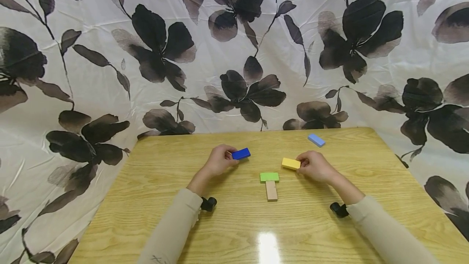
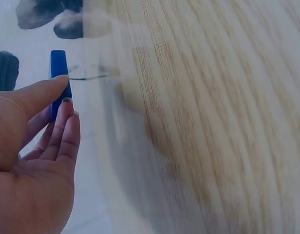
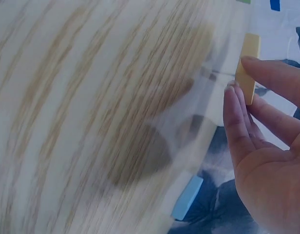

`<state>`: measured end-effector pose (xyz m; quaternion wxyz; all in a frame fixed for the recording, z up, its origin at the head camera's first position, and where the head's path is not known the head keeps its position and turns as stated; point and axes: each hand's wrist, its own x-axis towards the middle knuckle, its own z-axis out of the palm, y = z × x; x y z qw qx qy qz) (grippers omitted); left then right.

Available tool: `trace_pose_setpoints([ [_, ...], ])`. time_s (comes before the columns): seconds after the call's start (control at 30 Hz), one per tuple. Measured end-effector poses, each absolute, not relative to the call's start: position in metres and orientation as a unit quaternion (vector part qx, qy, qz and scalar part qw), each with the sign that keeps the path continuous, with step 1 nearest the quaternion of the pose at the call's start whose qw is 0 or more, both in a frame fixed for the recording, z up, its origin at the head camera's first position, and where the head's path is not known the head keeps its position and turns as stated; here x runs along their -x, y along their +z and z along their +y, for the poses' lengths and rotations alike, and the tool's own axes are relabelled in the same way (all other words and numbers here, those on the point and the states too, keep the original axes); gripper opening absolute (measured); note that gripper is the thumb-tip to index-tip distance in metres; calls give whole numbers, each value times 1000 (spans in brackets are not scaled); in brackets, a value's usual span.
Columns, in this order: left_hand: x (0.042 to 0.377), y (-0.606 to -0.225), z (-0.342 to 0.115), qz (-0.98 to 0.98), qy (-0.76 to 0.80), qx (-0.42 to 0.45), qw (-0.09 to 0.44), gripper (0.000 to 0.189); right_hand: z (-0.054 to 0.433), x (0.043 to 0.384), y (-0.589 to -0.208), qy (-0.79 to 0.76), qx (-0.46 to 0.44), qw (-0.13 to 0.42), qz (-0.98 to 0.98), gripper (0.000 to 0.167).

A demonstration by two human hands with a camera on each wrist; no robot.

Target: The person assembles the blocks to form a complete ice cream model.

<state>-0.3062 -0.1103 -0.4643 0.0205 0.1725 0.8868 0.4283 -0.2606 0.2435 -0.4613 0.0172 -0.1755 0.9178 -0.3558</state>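
Between thumb and fingers, my left hand (image 1: 220,160) pinches a dark blue block (image 1: 241,154); the left wrist view shows the same blue block (image 2: 59,85) from its narrow side. My right hand (image 1: 316,166) pinches a yellow block (image 1: 291,163) by its right end, and in the right wrist view this yellow block (image 3: 248,69) stands out beyond the fingertips. On the table between and nearer than both hands lies a green block (image 1: 269,177) placed crosswise. A tan wooden block (image 1: 271,191) touches its near side, pointing toward me, so the two form a T.
A light blue block (image 1: 316,140) lies near the table's far edge, beyond my right hand. The wood-grain table (image 1: 146,211) ends at a floral cloth (image 1: 234,52) hanging behind it. Each wrist wears a small black camera, such as the left one (image 1: 209,204).
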Motion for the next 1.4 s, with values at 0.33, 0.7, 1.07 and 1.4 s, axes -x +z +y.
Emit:
trace_pose_setpoints([
  [0.33, 308, -469, -105, 884, 430, -182, 21, 32, 236, 261, -461, -358, 185, 24, 915, 32],
  [0.7, 307, -468, -98, 885, 425, -187, 25, 32, 228, 266, -462, -359, 200, 33, 911, 29],
  [1.07, 308, -470, -90, 883, 420, -210, 23, 32, 218, 269, -463, -357, 219, 46, 907, 34],
  [1.4, 308, -472, -85, 881, 427, -202, 33, 33, 212, 272, -466, -357, 232, 62, 903, 35],
])
